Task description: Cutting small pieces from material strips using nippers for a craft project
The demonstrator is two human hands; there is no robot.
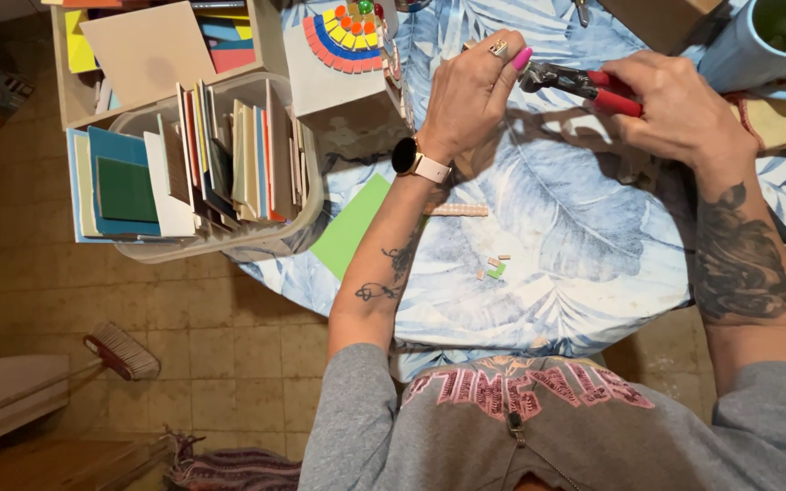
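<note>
Gripping red-handled nippers (pixel 584 86), right hand (pixel 675 109); left hand (pixel 470 91) grip pinching something hidden at their tip.

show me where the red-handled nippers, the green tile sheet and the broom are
red-handled nippers (pixel 593 88): head view, on the red handle near the pivot.
green tile sheet (pixel 353 227): head view, middle of its flat face.
broom (pixel 125 352): head view, on the bristle head.

Hands and nippers are hiding the piece you are working.

Your left hand (pixel 473 91) is covering whatever sits at the nose of the red-handled nippers (pixel 584 86), and your right hand (pixel 675 109) is swallowing most of the handles. The blue mug (pixel 757 55) is running off the top right corner, the broom (pixel 120 350) handle is disappearing at the left edge, and the chips (pixel 495 268) on the cloth are too small to make out.
</note>
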